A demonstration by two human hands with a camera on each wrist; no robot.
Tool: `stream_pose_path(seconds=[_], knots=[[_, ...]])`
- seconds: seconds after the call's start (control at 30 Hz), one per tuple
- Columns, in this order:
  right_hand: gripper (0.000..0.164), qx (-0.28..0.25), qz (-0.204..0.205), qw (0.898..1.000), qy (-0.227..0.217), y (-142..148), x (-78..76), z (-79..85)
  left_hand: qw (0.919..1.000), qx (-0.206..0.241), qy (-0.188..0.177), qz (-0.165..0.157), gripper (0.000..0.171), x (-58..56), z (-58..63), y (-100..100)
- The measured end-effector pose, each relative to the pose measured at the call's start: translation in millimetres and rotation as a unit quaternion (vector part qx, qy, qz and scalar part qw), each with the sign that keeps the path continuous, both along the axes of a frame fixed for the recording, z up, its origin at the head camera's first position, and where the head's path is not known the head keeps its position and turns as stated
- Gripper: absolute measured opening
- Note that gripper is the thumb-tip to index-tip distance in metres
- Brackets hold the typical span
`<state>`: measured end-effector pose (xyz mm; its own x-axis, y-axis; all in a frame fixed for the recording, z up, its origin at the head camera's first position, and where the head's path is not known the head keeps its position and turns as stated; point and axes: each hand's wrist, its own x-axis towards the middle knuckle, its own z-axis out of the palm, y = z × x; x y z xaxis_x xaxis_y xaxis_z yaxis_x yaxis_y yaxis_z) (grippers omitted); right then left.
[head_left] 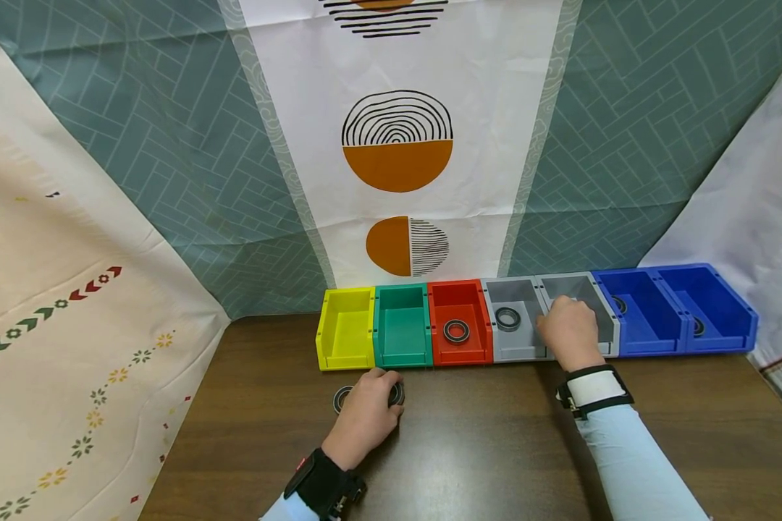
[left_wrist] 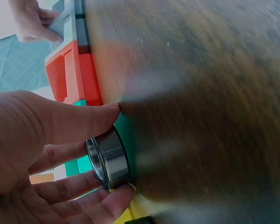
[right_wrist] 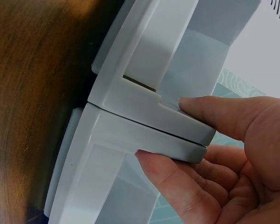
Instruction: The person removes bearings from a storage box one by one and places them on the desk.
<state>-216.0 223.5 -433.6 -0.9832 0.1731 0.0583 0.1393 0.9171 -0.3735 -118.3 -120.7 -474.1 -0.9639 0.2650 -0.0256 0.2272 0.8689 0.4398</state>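
Note:
Between the thumb and fingers of my left hand (head_left: 363, 416) is a ball bearing (left_wrist: 115, 158), a shiny steel ring, low over the table. A second bearing (head_left: 341, 399) lies left of that hand, partly covered by it. My right hand (head_left: 570, 334) pinches the adjoining side walls of two grey bins (right_wrist: 149, 119), thumb inside one and fingertips inside the other. One bearing (head_left: 507, 318) rests in the left grey bin and another bearing (head_left: 456, 331) in the red bin (head_left: 463, 356). The right hand hides part of the right grey bin.
Left of the red bin stand a yellow bin (head_left: 345, 359) and a green bin (head_left: 403, 357). Two blue bins (head_left: 652, 346) at the right each hold a partly hidden bearing. Behind the row hangs a patterned cloth (head_left: 482, 181); the wooden table (head_left: 469, 449) extends in front.

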Motion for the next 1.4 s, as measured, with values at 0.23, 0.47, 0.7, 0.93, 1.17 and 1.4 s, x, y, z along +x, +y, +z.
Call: stream_pose_path(seconds=[0.23, 0.47, 0.7, 0.93, 1.17, 1.4], knots=[[0.037, 0.001, -0.004, 1.000, -0.011, 0.0, -2.5, 0.5, 0.9999, -0.013, 0.001, -0.003, 0.040, -0.2, -1.2, 1.0], [0.038, 0.001, -0.004, 1.000, -0.003, 2.0, -4.4, 1.7, 0.9997, -0.022, 0.005, 0.000, 0.041, -2.4, -1.0, 4.2], [0.038, 0.007, 0.009, 1.000, 0.019, 6.0, -4.7, 4.0, 0.9997, -0.014, 0.018, 0.002, 0.036, -10.5, 11.3, 8.3], [0.037, 0.009, 0.011, 1.000, 0.017, 7.0, -5.8, 7.0, 0.9982, 0.029, 0.053, 0.004, 0.044, -24.0, 33.6, 19.3], [0.036, 0.002, 0.010, 1.000, 0.009, 3.8, -5.8, 3.5, 0.9945, 0.061, 0.085, 0.004, 0.054, -36.7, 47.9, 35.1], [0.035, -0.007, 0.010, 1.000, 0.003, 2.2, -1.0, 0.4, 0.9933, 0.071, 0.091, 0.014, 0.060, -47.2, 54.2, 54.7]])
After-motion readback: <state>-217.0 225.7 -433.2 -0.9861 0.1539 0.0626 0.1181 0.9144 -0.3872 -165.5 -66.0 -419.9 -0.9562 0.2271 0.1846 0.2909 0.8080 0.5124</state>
